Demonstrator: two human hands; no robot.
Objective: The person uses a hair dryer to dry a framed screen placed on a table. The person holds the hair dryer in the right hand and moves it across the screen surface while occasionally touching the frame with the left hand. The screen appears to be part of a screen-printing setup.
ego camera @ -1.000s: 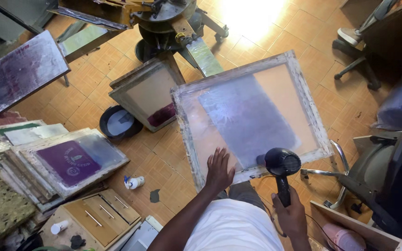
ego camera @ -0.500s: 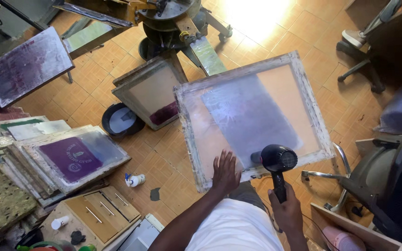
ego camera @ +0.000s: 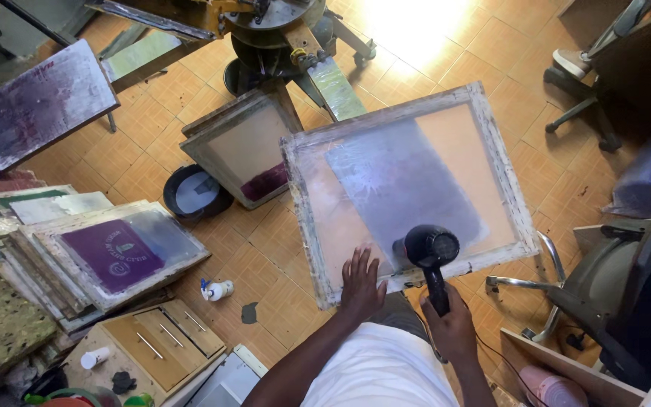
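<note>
Wooden frame: the screen frame (ego camera: pixel 408 188) stands tilted over the tiled floor (ego camera: pixel 265 241), about where it was a second ago.
Left hand: left hand (ego camera: pixel 361 285) lies flat and open on the frame's near edge, fingers spread, as before.
Right hand: right hand (ego camera: pixel 452 324) stays closed around the black hair dryer (ego camera: pixel 431 252), its nozzle at the mesh, shifted slightly left.
Nearby: stacked screens (ego camera: pixel 107 252), spray bottle (ego camera: pixel 218 289).

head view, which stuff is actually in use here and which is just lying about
In use: screen frame under the left hand; black hair dryer in the right hand.

Lying about: stacked frames, black tub, small spray bottle, office chair.
</note>
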